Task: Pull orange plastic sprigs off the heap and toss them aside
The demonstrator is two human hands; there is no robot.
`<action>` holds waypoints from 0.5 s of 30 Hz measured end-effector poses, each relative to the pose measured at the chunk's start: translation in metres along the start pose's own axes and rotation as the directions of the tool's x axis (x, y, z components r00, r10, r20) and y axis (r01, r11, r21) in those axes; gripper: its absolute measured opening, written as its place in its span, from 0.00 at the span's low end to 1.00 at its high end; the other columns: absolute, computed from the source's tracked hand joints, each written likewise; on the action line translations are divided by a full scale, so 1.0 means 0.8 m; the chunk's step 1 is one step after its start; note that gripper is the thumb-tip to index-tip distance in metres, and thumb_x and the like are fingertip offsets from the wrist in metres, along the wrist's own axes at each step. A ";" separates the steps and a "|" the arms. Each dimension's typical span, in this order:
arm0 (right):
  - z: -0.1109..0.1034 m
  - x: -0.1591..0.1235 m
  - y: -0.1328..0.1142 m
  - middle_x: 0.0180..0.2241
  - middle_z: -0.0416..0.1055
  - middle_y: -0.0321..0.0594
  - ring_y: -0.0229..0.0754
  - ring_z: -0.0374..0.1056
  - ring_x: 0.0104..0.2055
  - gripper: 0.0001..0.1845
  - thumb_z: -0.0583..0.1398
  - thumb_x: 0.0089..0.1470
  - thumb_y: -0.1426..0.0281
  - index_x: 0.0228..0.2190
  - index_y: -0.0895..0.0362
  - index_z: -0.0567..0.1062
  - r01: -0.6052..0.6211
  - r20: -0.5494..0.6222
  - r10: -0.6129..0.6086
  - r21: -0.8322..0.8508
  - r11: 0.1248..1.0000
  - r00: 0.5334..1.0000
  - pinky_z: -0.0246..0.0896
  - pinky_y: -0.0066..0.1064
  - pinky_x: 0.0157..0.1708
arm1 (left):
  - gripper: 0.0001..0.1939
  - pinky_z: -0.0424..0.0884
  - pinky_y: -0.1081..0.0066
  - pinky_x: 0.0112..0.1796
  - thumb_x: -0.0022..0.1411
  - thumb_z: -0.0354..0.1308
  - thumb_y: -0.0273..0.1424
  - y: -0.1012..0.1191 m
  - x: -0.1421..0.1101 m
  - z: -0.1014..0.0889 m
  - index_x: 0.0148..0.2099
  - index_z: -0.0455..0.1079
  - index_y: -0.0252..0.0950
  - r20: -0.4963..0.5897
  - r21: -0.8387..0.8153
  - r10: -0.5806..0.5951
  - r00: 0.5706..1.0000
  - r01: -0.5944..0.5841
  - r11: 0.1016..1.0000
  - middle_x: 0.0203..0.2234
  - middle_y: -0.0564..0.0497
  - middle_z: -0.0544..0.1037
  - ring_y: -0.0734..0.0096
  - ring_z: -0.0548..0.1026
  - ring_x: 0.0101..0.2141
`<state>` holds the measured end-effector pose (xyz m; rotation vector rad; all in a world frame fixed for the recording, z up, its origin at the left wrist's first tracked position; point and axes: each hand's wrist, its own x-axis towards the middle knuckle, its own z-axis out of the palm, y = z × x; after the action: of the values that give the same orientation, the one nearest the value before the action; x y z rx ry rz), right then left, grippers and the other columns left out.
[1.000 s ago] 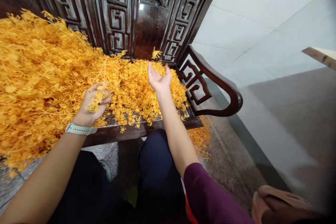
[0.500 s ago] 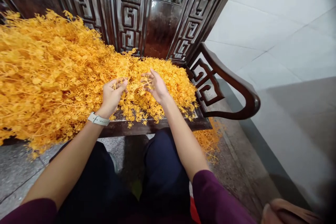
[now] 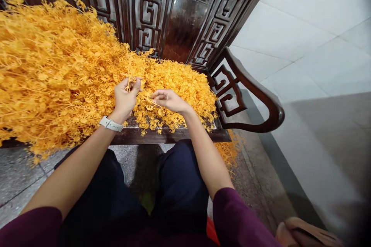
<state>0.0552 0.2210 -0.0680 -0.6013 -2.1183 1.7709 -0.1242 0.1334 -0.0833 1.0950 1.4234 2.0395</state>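
Note:
A large heap of orange-yellow plastic flower pieces (image 3: 58, 77), branching and tangled, covers the left of the dark wooden bench (image 3: 185, 135). To its right lies a lower pile of loose small flower pieces (image 3: 185, 85). My left hand (image 3: 126, 98), with a pale watch band (image 3: 111, 124) at the wrist, is closed on a branched yellow plastic stem (image 3: 130, 81). Just right of it, my right hand (image 3: 169, 100) pinches a small yellow flower piece (image 3: 150, 105) by thumb and fingers. Both hands are over the front of the piles.
The bench's carved back (image 3: 185, 27) rises behind the piles, and its curved armrest (image 3: 261, 119) closes the right end. More orange pieces (image 3: 228, 154) lie on the floor past that end. A white tiled wall (image 3: 304, 27) stands at right. Part of a person's foot or sandal (image 3: 301, 231) shows lower right.
A flower piece was in the air above my right hand a second ago. Since then both hands have come together, and my right fingers have closed on a piece beside the left hand.

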 end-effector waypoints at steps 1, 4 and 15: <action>0.003 0.000 -0.001 0.28 0.72 0.34 0.35 0.65 0.29 0.11 0.67 0.57 0.67 0.41 0.57 0.78 -0.002 -0.033 0.004 0.042 0.999 0.999 0.60 0.28 0.31 | 0.20 0.71 0.68 0.37 0.62 0.69 0.49 0.002 -0.002 0.002 0.41 0.81 0.36 0.003 -0.006 0.004 1.000 -0.004 1.000 0.31 0.48 0.78 0.69 0.74 0.30; 0.013 0.002 -0.007 0.31 0.71 0.37 0.36 0.65 0.30 0.16 0.64 0.63 0.56 0.43 0.56 0.77 -0.029 -0.161 0.057 0.167 0.985 0.985 0.64 0.29 0.29 | 0.20 0.70 0.68 0.37 0.64 0.67 0.49 0.004 -0.008 0.007 0.43 0.82 0.36 0.034 -0.007 0.011 0.999 -0.011 1.000 0.27 0.49 0.76 0.67 0.73 0.30; 0.038 -0.006 -0.021 0.18 0.55 0.25 0.30 0.46 0.19 0.30 0.67 0.53 0.42 0.27 0.54 0.66 0.052 -0.147 -0.026 0.174 0.983 0.989 0.40 0.25 0.17 | 0.15 0.63 0.70 0.33 0.62 0.70 0.38 0.010 -0.017 0.012 0.29 0.73 0.36 0.102 0.179 0.069 0.992 -0.086 0.980 0.23 0.53 0.69 0.69 0.66 0.28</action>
<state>0.0429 0.1903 -0.0570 -0.6156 -1.8413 1.8125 -0.1074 0.1261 -0.0790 1.3241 1.5670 1.9093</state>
